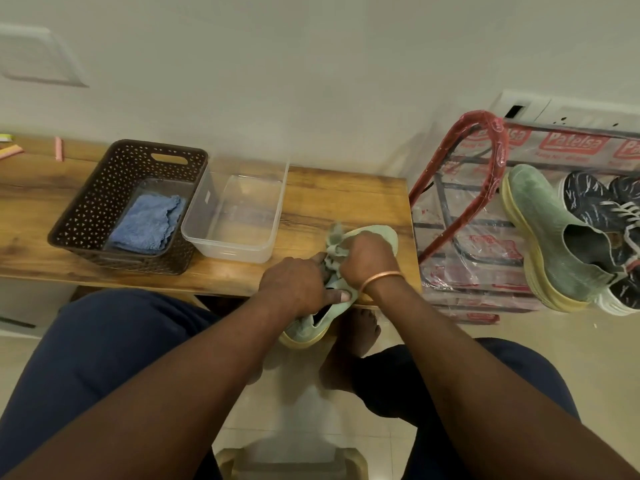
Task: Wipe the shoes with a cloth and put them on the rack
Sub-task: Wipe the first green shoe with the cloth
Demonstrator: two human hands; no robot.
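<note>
Pale green shoe (388,233) held under a cloth, just right of the clear plastic tub (235,216).
The shoe lies on the wooden surface (329,192) right of the tub and nearer the person, its yellow-soled heel hanging past the front edge. The left hand (294,284) has its grip round the shoe's collar, thumb pressed on the side. The right hand (367,259), with a copper bangle (381,277) at the wrist, has its grip closed on a bunched green cloth (334,245) against the upper. Touching the tub's left side stands a brown perforated basket (104,202) with a folded blue cloth (147,225) inside. Far right of the tub, beyond the surface, the plastic-wrapped red rack (464,216) carries the matching green shoe (554,233) and dark sneakers (588,199).
</note>
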